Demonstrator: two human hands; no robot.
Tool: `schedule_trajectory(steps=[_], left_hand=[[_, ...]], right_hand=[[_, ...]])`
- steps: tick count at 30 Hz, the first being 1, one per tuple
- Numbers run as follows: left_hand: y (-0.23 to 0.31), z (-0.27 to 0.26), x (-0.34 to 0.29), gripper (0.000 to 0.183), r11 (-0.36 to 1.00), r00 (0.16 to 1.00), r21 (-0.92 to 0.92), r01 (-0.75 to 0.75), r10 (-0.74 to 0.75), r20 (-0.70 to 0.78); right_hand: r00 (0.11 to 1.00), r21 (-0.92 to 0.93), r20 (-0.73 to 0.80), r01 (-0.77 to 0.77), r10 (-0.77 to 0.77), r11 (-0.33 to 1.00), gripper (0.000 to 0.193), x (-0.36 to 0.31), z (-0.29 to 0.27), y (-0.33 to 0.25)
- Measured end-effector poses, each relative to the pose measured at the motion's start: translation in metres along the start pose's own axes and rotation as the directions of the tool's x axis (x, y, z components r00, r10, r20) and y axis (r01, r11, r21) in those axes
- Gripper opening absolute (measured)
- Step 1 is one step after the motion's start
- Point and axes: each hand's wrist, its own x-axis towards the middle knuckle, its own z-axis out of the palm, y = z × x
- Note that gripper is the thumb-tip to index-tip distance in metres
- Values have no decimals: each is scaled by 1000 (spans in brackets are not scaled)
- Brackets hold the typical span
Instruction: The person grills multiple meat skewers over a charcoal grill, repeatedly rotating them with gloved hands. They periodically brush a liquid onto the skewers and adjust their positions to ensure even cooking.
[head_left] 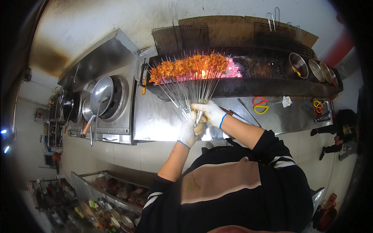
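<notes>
A fanned bundle of metal skewers, threaded with orange-brown pieces of seasoned food, lies across the left part of a long charcoal grill. The bare handle ends reach over the grill's near edge and come together in front of me. My left hand, in a white glove, is closed around the lower ends of the bundle. Just above it and to the right, my gloved right hand also grips the skewers. Glowing coals show beneath and beside the food.
Red-and-yellow-handled scissors and tongs lie on the steel counter. Metal bowls stand at the grill's right end. Left is a stove with a wok. Another person is at the far right.
</notes>
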Motion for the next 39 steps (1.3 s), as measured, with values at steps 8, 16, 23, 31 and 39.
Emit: schedule_trajectory(steps=[8,16,23,31,39], left_hand=[[11,-6,-3,50,995,988,90,33,-19,-152],[8,-5,-15,56,990,997,126,63,-57,-48],[11,-9,-16,59,991,988,-65,118,-111,106],[35,10,-25,40,992,993,94,84,-76,-86],[41,18,-16,36,967,988,220,129,-105,-114]], right_hand=[[991,76,-94,103,-96,992,26,0,13,18],[992,96,-80,107,-99,990,26,0,17,28],[946,115,-236,255,-223,960,26,-2,28,36],[976,41,-191,115,-106,992,29,-13,31,8],[980,173,119,140,-161,975,19,0,6,-10]])
